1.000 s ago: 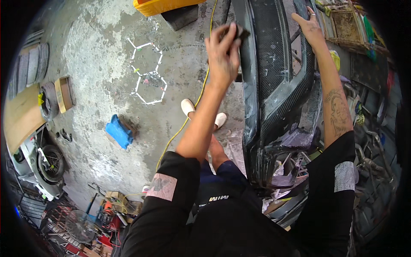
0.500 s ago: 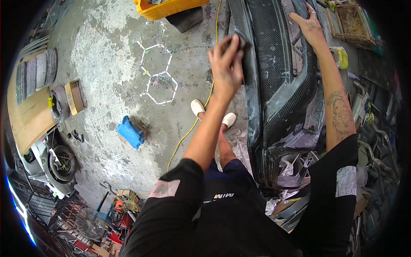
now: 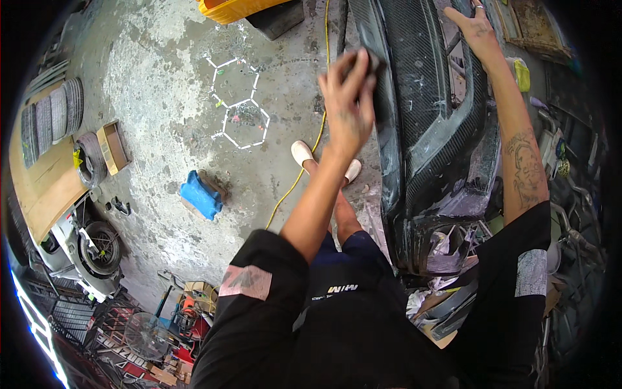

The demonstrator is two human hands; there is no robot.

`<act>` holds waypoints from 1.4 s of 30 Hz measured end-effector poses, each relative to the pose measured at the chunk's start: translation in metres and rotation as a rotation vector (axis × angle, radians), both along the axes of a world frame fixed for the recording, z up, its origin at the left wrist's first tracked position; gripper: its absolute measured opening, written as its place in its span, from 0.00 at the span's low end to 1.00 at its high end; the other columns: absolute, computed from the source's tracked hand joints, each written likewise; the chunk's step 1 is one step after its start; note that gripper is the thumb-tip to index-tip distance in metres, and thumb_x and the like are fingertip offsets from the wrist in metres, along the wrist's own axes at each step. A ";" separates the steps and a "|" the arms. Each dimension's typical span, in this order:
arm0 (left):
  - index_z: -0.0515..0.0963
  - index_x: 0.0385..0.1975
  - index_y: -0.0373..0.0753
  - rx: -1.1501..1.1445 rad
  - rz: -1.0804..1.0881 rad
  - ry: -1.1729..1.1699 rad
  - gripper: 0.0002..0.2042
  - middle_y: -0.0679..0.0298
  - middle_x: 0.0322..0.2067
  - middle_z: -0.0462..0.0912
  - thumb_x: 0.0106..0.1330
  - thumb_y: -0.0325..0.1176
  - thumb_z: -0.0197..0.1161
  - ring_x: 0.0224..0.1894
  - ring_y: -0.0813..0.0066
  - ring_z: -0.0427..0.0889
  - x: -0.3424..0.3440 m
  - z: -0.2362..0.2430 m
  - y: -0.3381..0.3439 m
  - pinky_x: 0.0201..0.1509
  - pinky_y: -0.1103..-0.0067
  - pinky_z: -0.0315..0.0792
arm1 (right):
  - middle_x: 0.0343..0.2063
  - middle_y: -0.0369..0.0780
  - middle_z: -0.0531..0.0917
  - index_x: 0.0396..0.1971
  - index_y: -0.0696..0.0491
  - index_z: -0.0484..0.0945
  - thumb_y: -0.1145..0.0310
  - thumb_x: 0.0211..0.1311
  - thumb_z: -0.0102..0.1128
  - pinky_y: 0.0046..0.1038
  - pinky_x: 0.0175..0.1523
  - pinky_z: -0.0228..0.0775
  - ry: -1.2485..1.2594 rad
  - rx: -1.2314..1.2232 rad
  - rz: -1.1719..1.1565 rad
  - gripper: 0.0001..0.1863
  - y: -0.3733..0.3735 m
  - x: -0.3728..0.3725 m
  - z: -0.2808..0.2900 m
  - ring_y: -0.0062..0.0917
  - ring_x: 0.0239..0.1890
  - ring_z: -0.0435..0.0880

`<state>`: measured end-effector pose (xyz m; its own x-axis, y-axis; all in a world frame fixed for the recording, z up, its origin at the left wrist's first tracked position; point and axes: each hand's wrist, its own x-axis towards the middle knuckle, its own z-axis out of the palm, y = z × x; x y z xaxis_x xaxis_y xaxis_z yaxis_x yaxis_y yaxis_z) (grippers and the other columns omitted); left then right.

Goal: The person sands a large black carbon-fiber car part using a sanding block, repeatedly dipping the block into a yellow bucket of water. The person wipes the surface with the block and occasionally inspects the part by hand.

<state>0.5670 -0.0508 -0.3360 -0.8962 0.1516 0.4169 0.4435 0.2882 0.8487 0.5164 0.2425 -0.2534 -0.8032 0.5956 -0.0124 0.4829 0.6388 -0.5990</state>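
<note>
**Bumper (image 3: 424,123) grasped at one edge, dark block (image 3: 376,63) held at the other**

The black bumper is placed just right of the person's legs (image 3: 345,217), its length running away ahead. At its left edge, the small dark block is held in the bent fingers of the left hand (image 3: 350,107); through blur, how firmly it is pressed cannot be told. The bumper's right edge is grasped by the right hand (image 3: 481,35), thumb spread from the fingers. Left of the bumper, a yellow cord (image 3: 322,123) is stretched along the floor (image 3: 155,129); farther left, a blue bundle (image 3: 202,196) is laid.
</note>
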 end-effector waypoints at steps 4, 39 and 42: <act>0.84 0.57 0.42 -0.028 -0.050 0.018 0.20 0.58 0.53 0.82 0.63 0.24 0.67 0.51 0.60 0.77 -0.032 -0.008 -0.004 0.57 0.69 0.70 | 0.60 0.54 0.78 0.74 0.58 0.59 0.56 0.55 0.70 0.33 0.67 0.68 0.039 -0.062 0.012 0.49 0.000 0.001 -0.009 0.39 0.62 0.78; 0.62 0.75 0.72 -0.404 -0.492 -0.168 0.41 0.52 0.44 0.77 0.66 0.21 0.63 0.47 0.54 0.78 -0.101 -0.059 -0.071 0.54 0.63 0.73 | 0.71 0.42 0.66 0.73 0.59 0.63 0.52 0.67 0.61 0.26 0.73 0.55 -0.111 -0.080 0.040 0.40 0.006 -0.018 -0.064 0.30 0.68 0.70; 0.57 0.77 0.73 -0.632 -0.587 -0.041 0.46 0.57 0.39 0.75 0.63 0.19 0.62 0.42 0.58 0.77 -0.102 -0.059 -0.064 0.49 0.66 0.71 | 0.71 0.42 0.66 0.72 0.59 0.64 0.54 0.69 0.60 0.26 0.73 0.55 -0.122 -0.048 0.086 0.38 0.015 -0.016 -0.072 0.29 0.68 0.70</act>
